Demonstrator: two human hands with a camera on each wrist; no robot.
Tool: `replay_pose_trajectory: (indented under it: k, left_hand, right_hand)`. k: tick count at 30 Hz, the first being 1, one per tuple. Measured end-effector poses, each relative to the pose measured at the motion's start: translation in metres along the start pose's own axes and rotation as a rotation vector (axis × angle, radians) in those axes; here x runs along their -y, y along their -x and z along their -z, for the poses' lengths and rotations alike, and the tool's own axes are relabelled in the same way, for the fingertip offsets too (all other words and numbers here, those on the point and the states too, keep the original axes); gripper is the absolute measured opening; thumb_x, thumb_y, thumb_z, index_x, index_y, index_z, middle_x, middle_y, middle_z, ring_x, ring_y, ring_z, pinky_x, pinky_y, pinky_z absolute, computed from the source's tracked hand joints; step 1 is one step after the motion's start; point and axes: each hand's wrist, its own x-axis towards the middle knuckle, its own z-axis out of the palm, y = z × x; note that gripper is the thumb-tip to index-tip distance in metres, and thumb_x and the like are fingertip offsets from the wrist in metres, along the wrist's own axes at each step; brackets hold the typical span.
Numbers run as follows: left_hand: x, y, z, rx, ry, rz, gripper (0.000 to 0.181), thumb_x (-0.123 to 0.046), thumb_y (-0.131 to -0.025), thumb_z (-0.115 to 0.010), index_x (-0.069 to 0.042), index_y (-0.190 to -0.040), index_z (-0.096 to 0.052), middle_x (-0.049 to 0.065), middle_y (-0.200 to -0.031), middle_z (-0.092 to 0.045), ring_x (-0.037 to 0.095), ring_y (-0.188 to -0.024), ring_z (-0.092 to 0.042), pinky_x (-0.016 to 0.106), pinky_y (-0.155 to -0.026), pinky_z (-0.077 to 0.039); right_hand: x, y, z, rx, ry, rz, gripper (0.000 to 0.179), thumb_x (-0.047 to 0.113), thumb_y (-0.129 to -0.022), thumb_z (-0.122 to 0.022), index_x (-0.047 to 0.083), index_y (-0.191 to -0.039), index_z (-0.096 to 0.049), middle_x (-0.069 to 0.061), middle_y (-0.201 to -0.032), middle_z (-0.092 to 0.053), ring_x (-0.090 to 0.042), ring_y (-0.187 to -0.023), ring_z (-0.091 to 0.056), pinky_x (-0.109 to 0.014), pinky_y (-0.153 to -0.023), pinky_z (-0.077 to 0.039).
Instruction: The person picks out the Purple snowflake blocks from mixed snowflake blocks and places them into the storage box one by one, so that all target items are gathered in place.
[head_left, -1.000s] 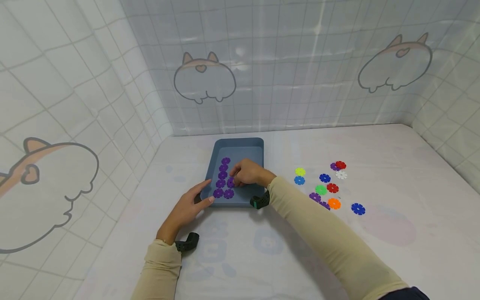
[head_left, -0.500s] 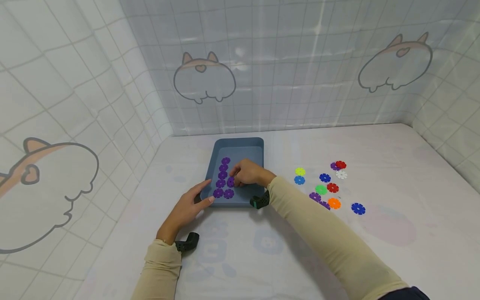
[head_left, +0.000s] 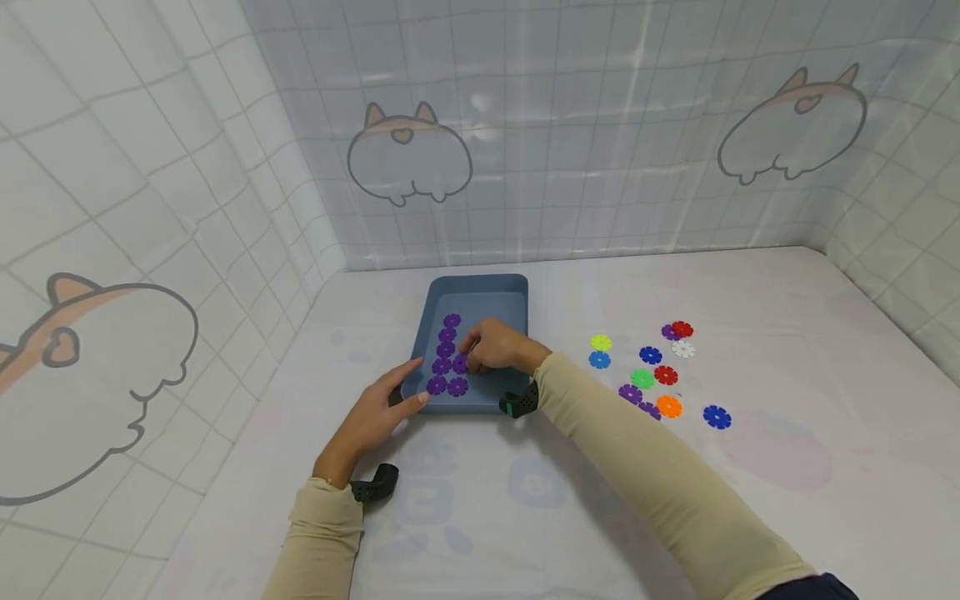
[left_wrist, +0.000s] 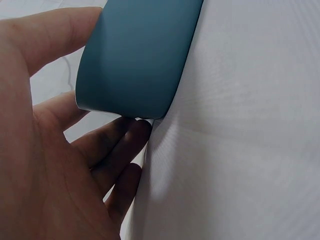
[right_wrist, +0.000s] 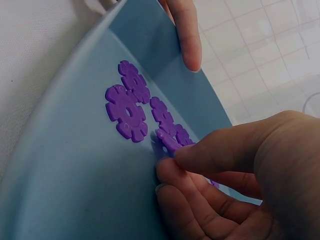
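Almost nothing has moved since the earlier frame; both hands keep their positions. The right hand (head_left: 497, 343) pinches a purple disc (right_wrist: 168, 141) between thumb and fingertips, inside the tray (head_left: 487, 304), beside the other purple discs (right_wrist: 126, 113). Gripping the edge presumably permits fine alignment. The left hand (head_left: 372, 417) grasps the tray's near-left corner between thumb and fingers, probably to prevent sliding. Loose discs (head_left: 665, 376) of mixed colours lie on the table (head_left: 450, 567), right of the tray.

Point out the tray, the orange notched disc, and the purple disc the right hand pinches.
Blue-gray tray (head_left: 489, 304), head view: bare floor, far end.
Orange notched disc (head_left: 666, 406), head view: face, near center.
Pinched purple disc (right_wrist: 169, 140), right wrist view: middle of exposed part.
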Motion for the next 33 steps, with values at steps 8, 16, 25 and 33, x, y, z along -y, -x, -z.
replay_pose_trajectory:
  k: [8, 16, 25, 33]
  left_hand:
    - [0.0010, -0.0006, -0.0003, 0.001, 0.008, 0.008, 0.071, -0.051, -0.097, -0.061, -0.022, -0.157, -0.036, 0.013, -0.162, -0.028, 0.036, -0.149, -0.023, 0.058, -0.118, -0.020]
    - [-0.0004, 0.0000, -0.0001, 0.000, 0.011, 0.014, 0.071, -0.051, -0.097, -0.062, -0.023, -0.157, -0.037, 0.013, -0.162, -0.029, 0.036, -0.149, -0.023, 0.059, -0.118, -0.019]
    - [-0.0003, 0.0005, 0.0001, 0.003, 0.009, 0.014, 0.071, -0.052, -0.097, -0.061, -0.023, -0.157, -0.036, 0.011, -0.162, -0.029, 0.035, -0.149, -0.023, 0.059, -0.117, -0.019]
    - [-0.0002, 0.0001, -0.0001, -0.002, 0.014, 0.001, 0.071, -0.050, -0.097, -0.061, -0.022, -0.157, -0.037, 0.011, -0.162, -0.029, 0.035, -0.149, -0.023, 0.058, -0.118, -0.020]
  right_hand:
    - [0.0015, 0.0010, 0.0008, 0.007, 0.009, 0.004, 0.030, 0.000, -0.084, -0.071, 0.000, -0.115, -0.073, -0.005, -0.087, -0.073, -0.019, -0.078, -0.069, -0.031, -0.072, -0.056]
    - [0.0014, -0.0003, 0.0013, 0.011, 0.027, 0.003, 0.030, 0.002, -0.084, -0.071, 0.000, -0.114, -0.073, -0.005, -0.084, -0.073, -0.019, -0.076, -0.069, -0.030, -0.070, -0.056]
    - [0.0041, -0.0007, 0.0031, 0.035, 0.046, -0.035, 0.030, 0.003, -0.085, -0.073, 0.003, -0.115, -0.074, -0.004, -0.089, -0.073, -0.018, -0.079, -0.069, -0.031, -0.072, -0.055]
    - [0.0054, 0.0004, 0.0040, 0.036, 0.053, -0.036, 0.031, 0.003, -0.084, -0.073, 0.003, -0.115, -0.074, -0.005, -0.090, -0.073, -0.018, -0.079, -0.070, -0.031, -0.073, -0.056]
